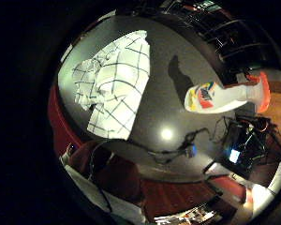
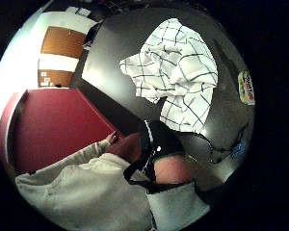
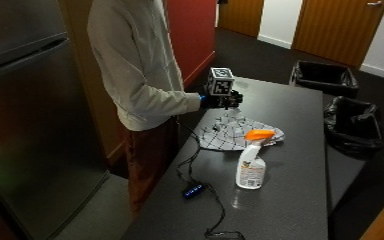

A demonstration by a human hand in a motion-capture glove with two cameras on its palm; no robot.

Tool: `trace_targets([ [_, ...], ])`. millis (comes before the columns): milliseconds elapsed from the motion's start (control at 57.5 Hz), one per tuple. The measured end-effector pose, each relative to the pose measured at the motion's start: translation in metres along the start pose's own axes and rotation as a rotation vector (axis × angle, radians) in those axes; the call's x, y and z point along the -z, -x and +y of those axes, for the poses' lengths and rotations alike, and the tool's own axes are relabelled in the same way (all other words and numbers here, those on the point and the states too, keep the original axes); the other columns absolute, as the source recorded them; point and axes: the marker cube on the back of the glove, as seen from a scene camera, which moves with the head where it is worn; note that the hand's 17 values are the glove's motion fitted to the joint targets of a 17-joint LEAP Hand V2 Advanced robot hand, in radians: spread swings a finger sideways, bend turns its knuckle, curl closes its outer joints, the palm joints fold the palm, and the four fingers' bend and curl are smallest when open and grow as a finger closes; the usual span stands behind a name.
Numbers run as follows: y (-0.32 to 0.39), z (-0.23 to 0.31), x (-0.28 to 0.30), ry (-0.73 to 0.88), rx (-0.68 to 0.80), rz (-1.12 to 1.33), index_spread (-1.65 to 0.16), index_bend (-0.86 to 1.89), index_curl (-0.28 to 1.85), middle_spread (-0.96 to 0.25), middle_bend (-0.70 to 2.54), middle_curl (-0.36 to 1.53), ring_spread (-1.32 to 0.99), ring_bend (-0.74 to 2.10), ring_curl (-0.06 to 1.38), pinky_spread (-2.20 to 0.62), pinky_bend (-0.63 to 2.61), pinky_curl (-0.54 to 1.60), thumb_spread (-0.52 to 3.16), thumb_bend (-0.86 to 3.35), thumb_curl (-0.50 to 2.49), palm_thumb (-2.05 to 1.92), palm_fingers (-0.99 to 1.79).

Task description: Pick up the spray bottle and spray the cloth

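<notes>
A white cloth with a dark check lies crumpled on the dark grey table. The white spray bottle with an orange trigger head stands upright just beside the cloth, toward the table's near end. My gloved right hand hovers above the cloth's far edge, holding nothing, fingers relaxed and pointing down. Both palm views look down on the cloth, with the bottle off to one side of it.
A small blue device with a black cable lies near the table's left edge by the person. Two black-lined bins stand beyond the table's right side. A steel cabinet stands behind the person.
</notes>
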Motion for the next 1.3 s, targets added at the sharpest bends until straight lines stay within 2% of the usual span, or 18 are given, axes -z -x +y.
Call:
trace_targets([
  [87,-0.003,0.003,0.0,0.006,-0.011,0.005,-0.31,0.19,0.1,-0.05,0.2,0.08,-0.01,0.18,0.04,0.14,0.33,0.11,0.62,0.25,0.15,0.49,0.06],
  [209,-0.003,0.005,-0.003,-0.007,-0.043,0.02,-0.39,0.19,0.16,-0.06,0.2,0.14,-0.01,0.19,0.07,0.17,0.33,0.16,0.83,0.2,0.2,0.52,0.04],
  [591,-0.021,0.034,-0.001,-0.06,-0.086,-0.003,-0.44,0.18,0.25,-0.07,0.19,0.23,-0.01,0.19,0.13,0.2,0.32,0.25,0.99,0.05,0.32,0.63,0.02],
  [904,-0.07,0.072,0.015,-0.267,-0.207,-0.078,-0.44,0.18,0.29,-0.07,0.2,0.27,-0.02,0.19,0.17,0.2,0.28,0.28,1.0,-0.02,0.37,0.68,0.04],
  [1078,-0.115,0.094,0.024,-0.431,-0.339,-0.154,-0.42,0.15,0.29,-0.07,0.21,0.29,-0.03,0.21,0.19,0.2,0.28,0.3,1.01,-0.02,0.38,0.68,0.08],
  [1304,-0.166,0.114,0.028,-0.55,-0.484,-0.254,-0.39,0.13,0.27,-0.06,0.21,0.31,-0.05,0.24,0.22,0.2,0.31,0.32,1.01,-0.02,0.39,0.69,0.1],
])
